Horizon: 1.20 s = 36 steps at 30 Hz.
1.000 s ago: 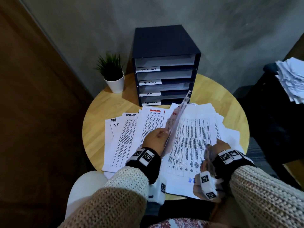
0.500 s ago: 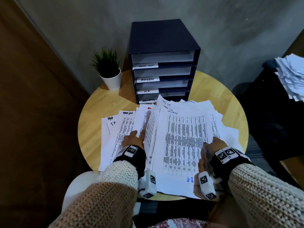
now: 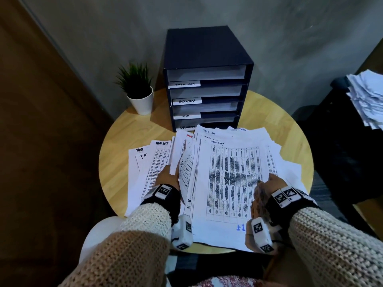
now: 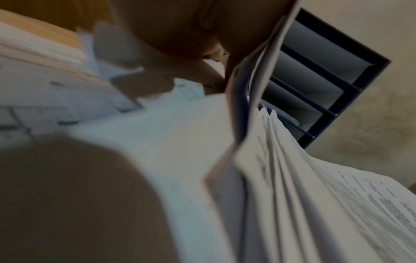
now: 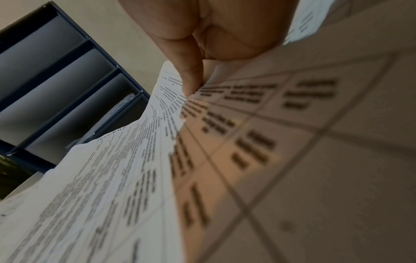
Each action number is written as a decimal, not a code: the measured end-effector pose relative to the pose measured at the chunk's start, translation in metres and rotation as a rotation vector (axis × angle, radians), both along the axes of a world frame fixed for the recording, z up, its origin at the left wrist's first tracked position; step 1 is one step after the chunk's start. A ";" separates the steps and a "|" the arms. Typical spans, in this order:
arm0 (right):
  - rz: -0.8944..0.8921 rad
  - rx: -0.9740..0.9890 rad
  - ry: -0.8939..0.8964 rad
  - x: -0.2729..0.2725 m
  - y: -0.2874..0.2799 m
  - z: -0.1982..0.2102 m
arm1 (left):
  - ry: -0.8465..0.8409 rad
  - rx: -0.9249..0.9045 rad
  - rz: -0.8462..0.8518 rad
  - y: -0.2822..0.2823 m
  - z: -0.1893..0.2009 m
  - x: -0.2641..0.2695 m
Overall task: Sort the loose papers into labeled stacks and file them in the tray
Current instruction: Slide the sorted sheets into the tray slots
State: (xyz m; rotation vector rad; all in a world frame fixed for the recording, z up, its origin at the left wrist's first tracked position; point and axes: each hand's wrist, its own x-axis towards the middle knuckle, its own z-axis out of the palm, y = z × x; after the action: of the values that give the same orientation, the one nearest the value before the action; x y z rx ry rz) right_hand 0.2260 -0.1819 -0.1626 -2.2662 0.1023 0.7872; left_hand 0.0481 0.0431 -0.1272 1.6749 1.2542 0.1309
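Note:
Loose printed papers cover the round wooden table [image 3: 118, 162]. A thick pile sits in the middle, topped by a table sheet headed "Security" [image 3: 232, 179]. My left hand [image 3: 165, 178] grips a few curled sheets [image 3: 183, 162] at the pile's left edge, lifted off it; they rise beside my fingers [image 4: 180, 35] in the left wrist view. My right hand [image 3: 271, 184] pinches the pile's right edge, thumb [image 5: 191, 80] on the top sheet. The dark blue filing tray [image 3: 207, 48] stands behind, its slots labeled Task List, Admin, H.R., Security.
Sheets headed "Task List" [image 3: 151, 162] lie fanned left of the pile. A small potted plant [image 3: 138, 90] stands left of the tray. Another heap of papers [image 3: 366, 96] lies on dark furniture at the right. A grey wall is behind the table.
My left hand brought the upright bundle down from the pile's middle to its left side and now holds a few sheets there. The right hand stayed on the pile's right edge.

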 end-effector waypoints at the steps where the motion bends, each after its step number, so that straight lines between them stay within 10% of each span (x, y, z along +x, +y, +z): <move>1: 0.004 -0.004 0.005 0.000 0.000 0.000 | 0.015 0.009 -0.019 0.001 0.000 -0.001; 24: 0.074 -0.085 -0.251 -0.024 -0.012 0.039 | -0.380 0.609 0.149 0.042 0.141 -0.052; 31: 0.043 -0.015 -0.186 -0.027 -0.018 0.054 | -0.631 0.537 0.107 0.019 0.163 -0.049; 36: 0.061 0.025 -0.226 -0.030 -0.017 0.073 | -0.363 0.358 -0.039 0.007 0.114 -0.041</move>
State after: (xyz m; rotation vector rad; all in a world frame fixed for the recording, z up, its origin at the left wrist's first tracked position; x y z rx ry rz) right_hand 0.1958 -0.1991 -0.0896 -2.3266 -0.0824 0.5553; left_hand 0.0073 0.0500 -0.0131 1.8717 0.9599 0.6391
